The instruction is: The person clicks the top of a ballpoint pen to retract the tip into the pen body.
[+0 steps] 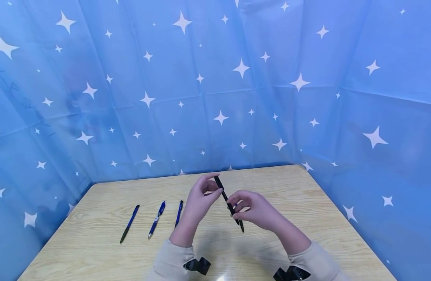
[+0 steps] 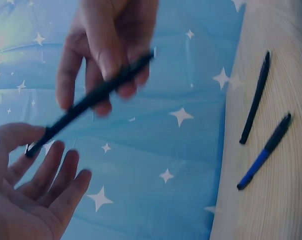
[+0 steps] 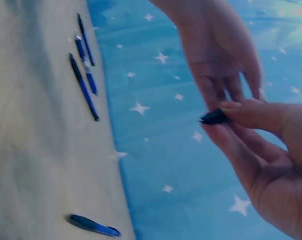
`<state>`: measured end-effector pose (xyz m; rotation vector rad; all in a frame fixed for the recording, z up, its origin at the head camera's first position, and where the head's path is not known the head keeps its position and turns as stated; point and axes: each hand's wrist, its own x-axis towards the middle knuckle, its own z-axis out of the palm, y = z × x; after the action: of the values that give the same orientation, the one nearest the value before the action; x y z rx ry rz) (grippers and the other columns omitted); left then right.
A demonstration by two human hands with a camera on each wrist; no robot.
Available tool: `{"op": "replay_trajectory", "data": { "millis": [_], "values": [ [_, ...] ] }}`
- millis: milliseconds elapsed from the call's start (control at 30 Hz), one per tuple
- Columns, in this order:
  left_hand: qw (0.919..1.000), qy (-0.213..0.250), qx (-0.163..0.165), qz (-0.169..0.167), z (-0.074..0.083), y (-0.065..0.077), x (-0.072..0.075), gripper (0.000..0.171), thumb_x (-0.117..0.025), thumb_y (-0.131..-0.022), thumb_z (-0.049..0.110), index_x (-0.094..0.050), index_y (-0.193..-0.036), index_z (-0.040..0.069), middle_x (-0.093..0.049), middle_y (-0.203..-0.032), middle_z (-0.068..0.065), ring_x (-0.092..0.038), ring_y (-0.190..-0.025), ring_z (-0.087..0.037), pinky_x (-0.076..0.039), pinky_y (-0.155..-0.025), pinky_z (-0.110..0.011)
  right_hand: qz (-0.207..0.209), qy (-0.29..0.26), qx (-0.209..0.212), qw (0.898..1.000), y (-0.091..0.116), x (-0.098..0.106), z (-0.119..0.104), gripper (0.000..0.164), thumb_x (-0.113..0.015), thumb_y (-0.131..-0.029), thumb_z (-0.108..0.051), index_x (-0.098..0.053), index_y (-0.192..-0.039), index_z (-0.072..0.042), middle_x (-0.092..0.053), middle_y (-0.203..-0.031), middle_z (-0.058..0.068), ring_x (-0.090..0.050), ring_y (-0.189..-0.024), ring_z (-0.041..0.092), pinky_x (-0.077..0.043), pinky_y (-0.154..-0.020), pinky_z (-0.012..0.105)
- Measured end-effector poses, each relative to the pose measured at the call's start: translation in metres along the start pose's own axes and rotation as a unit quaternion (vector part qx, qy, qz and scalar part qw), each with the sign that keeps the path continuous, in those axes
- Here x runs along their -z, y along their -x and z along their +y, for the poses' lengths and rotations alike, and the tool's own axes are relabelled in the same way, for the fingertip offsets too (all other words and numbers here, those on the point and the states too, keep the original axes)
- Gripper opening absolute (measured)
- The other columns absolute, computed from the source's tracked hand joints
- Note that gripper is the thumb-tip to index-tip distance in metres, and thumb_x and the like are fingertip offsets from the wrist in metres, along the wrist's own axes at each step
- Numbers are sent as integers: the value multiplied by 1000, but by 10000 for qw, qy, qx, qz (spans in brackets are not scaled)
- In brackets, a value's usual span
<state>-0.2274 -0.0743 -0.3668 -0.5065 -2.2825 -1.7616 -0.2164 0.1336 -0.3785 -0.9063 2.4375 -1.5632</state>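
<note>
Between my two hands a black pen (image 1: pixel 225 197) is held aslant above the table. My left hand (image 1: pixel 197 201) pinches its upper, clip end between thumb and forefinger, the other fingers loosely bent. Lower on the barrel, my right hand (image 1: pixel 255 210) grips it with thumb and fingertips. In the right wrist view the pen's pointed tip (image 3: pixel 214 117) sticks out past the right thumb. Below the right hand, another pen (image 1: pixel 242 226) lies on the table, mostly covered in the head view.
To the left on the wooden table (image 1: pixel 96 242) lie a blue pen with a black grip (image 1: pixel 129 224), a blue pen with a pale band (image 1: pixel 156 219) and a blue pen (image 1: pixel 179 212) partly behind the left wrist. A blue star-patterned curtain (image 1: pixel 201 132) stands around the table's edges.
</note>
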Motion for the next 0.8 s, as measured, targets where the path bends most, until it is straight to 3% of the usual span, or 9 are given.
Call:
{"op": "replay_trajectory", "data": {
  "millis": [167, 400, 800],
  "values": [
    [9973, 487, 310, 449, 1, -1, -2, 45, -71, -88, 3, -60, -130, 14, -66, -93, -7, -65, -88, -21, -52, -80, -35, 467, -508, -175, 9975, -6, -17, 5, 25, -75, -85, -4, -67, -108, -6, -63, -107, 9, -67, -91, 21, -55, -75, 36],
    [9848, 1495, 709, 537, 2, -1, -3, 48, -67, -90, 0, -56, -134, 15, -63, -102, -13, -66, -91, -26, -57, -78, -39, 680, -651, -331, 9950, -11, -31, 10, 24, -75, -85, -8, -67, -107, -8, -63, -108, 8, -66, -93, 21, -55, -75, 36],
    [9812, 1631, 841, 590, -2, -1, 5, 47, -67, -90, -3, -57, -132, 14, -60, -101, -12, -66, -90, -23, -58, -76, -38, 480, -1268, -51, 9908, -15, -40, 18, 28, -75, -83, 0, -64, -109, -2, -61, -108, 12, -66, -93, 26, -56, -77, 33]
  ]
}}
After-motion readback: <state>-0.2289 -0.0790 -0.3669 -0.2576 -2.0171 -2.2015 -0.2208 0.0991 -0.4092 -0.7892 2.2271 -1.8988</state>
